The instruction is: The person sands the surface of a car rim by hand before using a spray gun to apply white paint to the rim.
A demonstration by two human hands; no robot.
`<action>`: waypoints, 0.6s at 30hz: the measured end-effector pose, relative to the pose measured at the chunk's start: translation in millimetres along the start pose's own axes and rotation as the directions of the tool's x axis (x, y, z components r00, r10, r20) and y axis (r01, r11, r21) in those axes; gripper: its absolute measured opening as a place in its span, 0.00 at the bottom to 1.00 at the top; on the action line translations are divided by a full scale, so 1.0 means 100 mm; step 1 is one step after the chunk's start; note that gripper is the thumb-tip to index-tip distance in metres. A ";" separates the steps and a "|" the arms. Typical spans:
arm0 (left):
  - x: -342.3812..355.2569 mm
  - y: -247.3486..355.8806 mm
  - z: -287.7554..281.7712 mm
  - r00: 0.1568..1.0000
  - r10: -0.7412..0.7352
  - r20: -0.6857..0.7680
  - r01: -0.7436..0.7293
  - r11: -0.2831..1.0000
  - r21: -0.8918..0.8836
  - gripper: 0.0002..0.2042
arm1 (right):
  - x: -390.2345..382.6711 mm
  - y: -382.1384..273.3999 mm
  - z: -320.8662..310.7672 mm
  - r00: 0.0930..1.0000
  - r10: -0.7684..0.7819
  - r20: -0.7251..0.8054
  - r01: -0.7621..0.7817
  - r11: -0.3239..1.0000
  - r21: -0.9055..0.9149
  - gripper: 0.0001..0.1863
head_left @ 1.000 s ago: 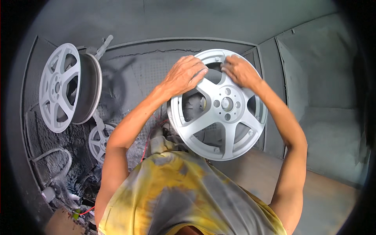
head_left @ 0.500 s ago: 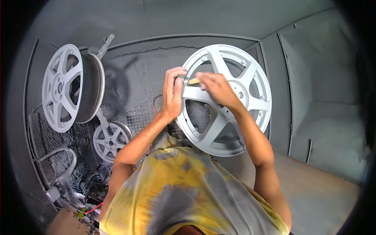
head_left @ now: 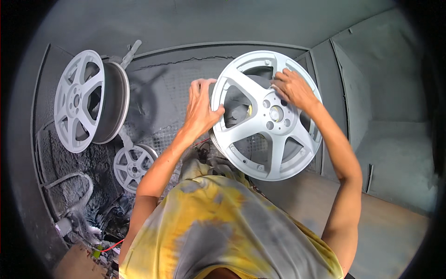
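A white-painted, spoked car wheel rim (head_left: 246, 88) stands tilted in front of me, its face turned up toward me. My left hand (head_left: 200, 106) grips its left edge, thumb on the front lip and fingers along the outer side. Over the upper spoke, right of the hub, my right hand (head_left: 296, 92) bends its fingers against the metal. Those fingertips are pressed together, and whatever they may hold is hidden.
Another white rim (head_left: 87, 87) with a dark barrel hangs at left by a crusted bar (head_left: 131, 53). Below it is a smaller-looking rim (head_left: 134, 169). A bent, coated pipe (head_left: 82, 176) and clutter lie lower left. Grey booth walls (head_left: 395, 93) enclose the right side.
The rim has turned, so its spokes sit at other angles. My right hand has moved right, from the left spoke to the upper one; the small yellowish piece in its fingers no longer shows.
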State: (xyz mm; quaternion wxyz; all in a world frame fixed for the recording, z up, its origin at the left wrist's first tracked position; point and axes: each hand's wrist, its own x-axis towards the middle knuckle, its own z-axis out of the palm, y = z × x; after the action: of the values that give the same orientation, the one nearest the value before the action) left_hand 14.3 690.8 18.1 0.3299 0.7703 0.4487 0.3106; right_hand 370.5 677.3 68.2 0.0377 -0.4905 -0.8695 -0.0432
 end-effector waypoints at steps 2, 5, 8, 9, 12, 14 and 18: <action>0.10 -0.02 0.03 1.000 0.012 -0.017 -0.012 0.999 0.052 0.37 | 0.18 0.22 0.03 0.998 -0.053 0.038 0.056 0.993 -0.104 0.13; 0.25 -0.03 0.02 0.998 0.023 -0.060 -0.017 0.995 0.094 0.37 | 0.51 0.38 -0.02 0.998 -0.055 0.010 0.056 0.985 -0.166 0.12; 0.34 -0.11 -0.15 0.982 0.153 -0.112 -0.140 0.983 0.118 0.35 | 0.33 0.16 0.11 0.990 -0.048 0.132 0.053 0.998 -0.036 0.12; 0.34 -0.09 -0.22 0.975 0.178 -0.133 -0.163 0.979 0.121 0.31 | 0.17 0.06 0.19 0.988 -0.086 0.126 0.074 0.992 0.099 0.14; 0.39 -0.13 -0.31 0.977 0.180 -0.116 -0.175 0.983 0.053 0.26 | 0.29 -0.41 -0.12 0.888 0.295 0.352 -0.392 0.887 0.246 0.18; 0.46 -0.04 -0.25 0.958 0.260 -0.124 -0.255 0.965 0.058 0.21 | 0.52 -0.57 -0.06 0.842 0.372 0.392 -0.504 0.802 0.321 0.21; 0.56 0.10 -0.02 0.908 0.415 -0.055 -0.417 0.909 -0.020 0.12 | 0.69 -0.87 0.15 0.920 0.374 0.114 -0.365 0.720 0.590 0.20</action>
State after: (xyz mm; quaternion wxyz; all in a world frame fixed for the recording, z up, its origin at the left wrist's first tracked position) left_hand 40.7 737.7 37.6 0.2572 0.8350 0.2774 0.3997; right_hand 259.7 692.6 57.8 0.2046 -0.6160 -0.7221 0.2394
